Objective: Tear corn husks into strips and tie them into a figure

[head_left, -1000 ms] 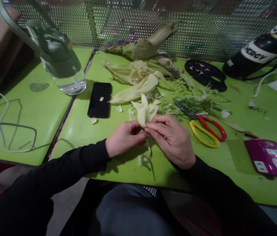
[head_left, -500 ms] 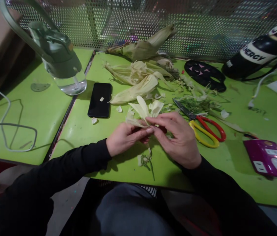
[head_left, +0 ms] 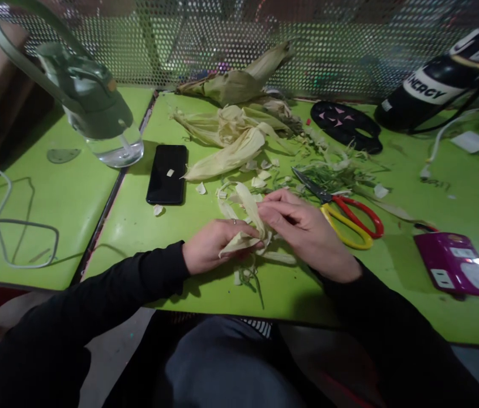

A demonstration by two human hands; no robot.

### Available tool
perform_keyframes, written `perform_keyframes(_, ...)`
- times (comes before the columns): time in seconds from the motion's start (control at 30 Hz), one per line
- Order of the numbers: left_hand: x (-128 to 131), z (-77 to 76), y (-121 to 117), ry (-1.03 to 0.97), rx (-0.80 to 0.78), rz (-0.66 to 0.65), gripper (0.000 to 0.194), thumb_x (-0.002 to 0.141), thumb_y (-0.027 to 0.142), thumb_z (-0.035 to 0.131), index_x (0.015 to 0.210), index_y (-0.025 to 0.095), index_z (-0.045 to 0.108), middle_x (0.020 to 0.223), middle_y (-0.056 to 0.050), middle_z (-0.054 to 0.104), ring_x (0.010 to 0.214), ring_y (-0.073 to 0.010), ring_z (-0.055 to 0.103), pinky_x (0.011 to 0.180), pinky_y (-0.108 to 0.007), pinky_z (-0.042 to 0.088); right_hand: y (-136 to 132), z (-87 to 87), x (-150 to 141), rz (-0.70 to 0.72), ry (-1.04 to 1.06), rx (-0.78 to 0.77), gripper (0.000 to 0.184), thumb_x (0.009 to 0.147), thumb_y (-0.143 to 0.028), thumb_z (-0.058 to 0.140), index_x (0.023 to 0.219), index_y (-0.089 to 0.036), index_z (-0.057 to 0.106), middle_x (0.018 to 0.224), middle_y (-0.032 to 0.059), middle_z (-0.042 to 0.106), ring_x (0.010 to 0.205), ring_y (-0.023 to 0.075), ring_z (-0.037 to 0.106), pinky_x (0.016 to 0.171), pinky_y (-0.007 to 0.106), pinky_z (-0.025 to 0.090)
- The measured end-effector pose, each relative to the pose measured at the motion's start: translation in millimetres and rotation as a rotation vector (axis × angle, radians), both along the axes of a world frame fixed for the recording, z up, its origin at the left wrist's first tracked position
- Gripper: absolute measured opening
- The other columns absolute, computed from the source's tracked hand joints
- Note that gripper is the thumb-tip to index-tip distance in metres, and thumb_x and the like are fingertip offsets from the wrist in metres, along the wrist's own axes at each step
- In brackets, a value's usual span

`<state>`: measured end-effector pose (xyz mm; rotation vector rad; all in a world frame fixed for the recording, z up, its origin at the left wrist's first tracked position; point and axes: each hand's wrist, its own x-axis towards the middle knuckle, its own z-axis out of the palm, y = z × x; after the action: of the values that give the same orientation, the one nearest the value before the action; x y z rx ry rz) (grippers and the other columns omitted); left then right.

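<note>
A flower-like bunch of pale corn husk strips (head_left: 247, 211) is between my hands above the front of the table. My left hand (head_left: 212, 243), with a ring on one finger, is closed around its base; strips fan out upward, left and right. My right hand (head_left: 303, 229) pinches at a strip on the right side, its fingertips partly hidden behind the strips. Under the bunch lies a small green scrap (head_left: 250, 277). Beyond my hands are a large husk (head_left: 226, 156), crumpled husks (head_left: 226, 122) and small cut husk pieces (head_left: 259, 182).
Right of my right hand lie scissors (head_left: 350, 221) with red and yellow handles, and green trimmings (head_left: 333, 175). A phone (head_left: 167, 175) and a green bottle (head_left: 99, 113) are left. Farther right are a black palette-shaped piece (head_left: 345, 126), a black bottle (head_left: 430, 85) and a purple power socket (head_left: 460, 263).
The husk strips have spread from an upright cluster to a wide fan, some folding down over my left hand. My right hand has shifted along the strips. The view has turned slightly.
</note>
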<state>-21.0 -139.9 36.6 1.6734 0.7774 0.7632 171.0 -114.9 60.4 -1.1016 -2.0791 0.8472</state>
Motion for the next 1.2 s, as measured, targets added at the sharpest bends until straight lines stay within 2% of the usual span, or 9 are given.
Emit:
perform_keyframes(0.17, 1.6, -1.7, -1.7, -0.008, -0.164, -0.045, 0.026, 0.090, 0.038, 0.062, 0.077, 0.015, 0.064, 0.068, 0.000, 0.062, 0.060, -0.0098, 0.054, 0.064, -0.023, 0.046, 1.2, 2.1, 1.8, 0.081, 0.022, -0.235, 0.029, 0.093, -0.044, 0.059, 0.091, -0.022, 0.079, 0.100, 0.0052, 0.076, 0.099, 0.0208, 0.069, 0.093, 0.038, 0.055)
perform_keyframes(0.27, 2.2, -8.2, -1.4, 0.041, -0.264, -0.072, 0.028, 0.089, 0.041, 0.064, 0.079, 0.015, 0.064, 0.064, 0.001, 0.061, 0.055, -0.0088, 0.054, 0.058, -0.022, 0.046, -0.8, 2.6, 1.2, 0.030, 0.127, -0.406, 0.035, 0.087, -0.042, 0.069, 0.116, -0.023, 0.074, 0.106, 0.0046, 0.077, 0.094, 0.0197, 0.071, 0.087, 0.037, 0.058)
perform_keyframes(0.37, 4.2, -11.1, -0.6, 0.038, -0.391, -0.040, 0.032, 0.085, 0.045, 0.067, 0.077, 0.014, 0.063, 0.062, 0.001, 0.061, 0.053, -0.0083, 0.055, 0.056, -0.022, 0.047, -2.1, 4.4, 0.9, -0.032, 0.250, -0.454, 0.038, 0.082, -0.038, 0.074, 0.116, -0.021, 0.073, 0.100, 0.0042, 0.077, 0.084, 0.0167, 0.070, 0.075, 0.031, 0.059)
perform_keyframes(0.5, 7.9, -6.3, -0.2, -0.120, -0.606, 0.066, 0.036, 0.078, 0.047, 0.075, 0.079, 0.013, 0.062, 0.063, 0.004, 0.058, 0.055, -0.0069, 0.054, 0.056, -0.022, 0.049, -4.9, 8.0, 0.9, -0.112, 0.298, -0.360, 0.015, 0.084, -0.029, 0.071, 0.095, -0.020, 0.071, 0.088, 0.0016, 0.073, 0.069, 0.0126, 0.064, 0.061, 0.025, 0.054)
perform_keyframes(0.63, 9.8, -1.4, 0.2, -0.186, -0.735, 0.133, 0.029, 0.083, 0.037, 0.072, 0.077, 0.012, 0.060, 0.065, 0.003, 0.059, 0.056, -0.0058, 0.055, 0.057, -0.021, 0.050, -10.0, 9.1, -1.8, -0.093, 0.343, -0.369, 0.009, 0.091, -0.026, 0.061, 0.097, -0.021, 0.064, 0.083, 0.0010, 0.071, 0.048, 0.0071, 0.049, 0.042, 0.021, 0.040)
perform_keyframes(0.7, 10.2, -0.8, 0.3, -0.182, -0.750, 0.144, 0.025, 0.086, 0.033, 0.070, 0.075, 0.012, 0.060, 0.064, 0.004, 0.058, 0.056, -0.0056, 0.055, 0.056, -0.021, 0.049, -12.3, 8.6, -4.1, -0.058, 0.369, -0.390, 0.008, 0.093, -0.028, 0.059, 0.095, -0.020, 0.061, 0.077, -0.0001, 0.069, 0.046, 0.0068, 0.048, 0.039, 0.021, 0.037)
perform_keyframes(0.8, 10.5, -0.8, 0.1, -0.192, -0.757, 0.148, 0.023, 0.086, 0.030, 0.069, 0.076, 0.012, 0.060, 0.063, 0.004, 0.058, 0.054, -0.0054, 0.055, 0.055, -0.020, 0.049, -14.3, 7.7, -6.7, -0.057, 0.295, -0.311, 0.013, 0.097, -0.030, 0.054, 0.097, -0.020, 0.062, 0.073, -0.0008, 0.066, 0.051, 0.0083, 0.055, 0.045, 0.021, 0.044)
perform_keyframes(1.0, 8.6, 0.2, 0.1, -0.236, -0.790, 0.140, 0.027, 0.084, 0.032, 0.073, 0.073, 0.011, 0.061, 0.062, 0.003, 0.060, 0.053, -0.0046, 0.056, 0.053, -0.018, 0.048, -12.4, 7.7, -2.8, 0.084, -0.141, 0.191, 0.024, 0.100, -0.030, 0.048, 0.109, -0.023, 0.069, 0.092, 0.0048, 0.072, 0.083, 0.0179, 0.068, 0.076, 0.031, 0.055)
perform_keyframes(1.2, 4.7, 1.2, 2.3, -0.269, -0.824, 0.113, 0.020, 0.087, 0.025, 0.069, 0.074, 0.010, 0.064, 0.062, 0.001, 0.062, 0.054, -0.0056, 0.057, 0.055, -0.019, 0.050, -8.5, 12.8, 4.4, 0.210, -0.237, 0.166, 0.025, 0.100, -0.028, 0.049, 0.117, -0.027, 0.067, 0.103, 0.0021, 0.077, 0.086, 0.0184, 0.072, 0.075, 0.030, 0.055)
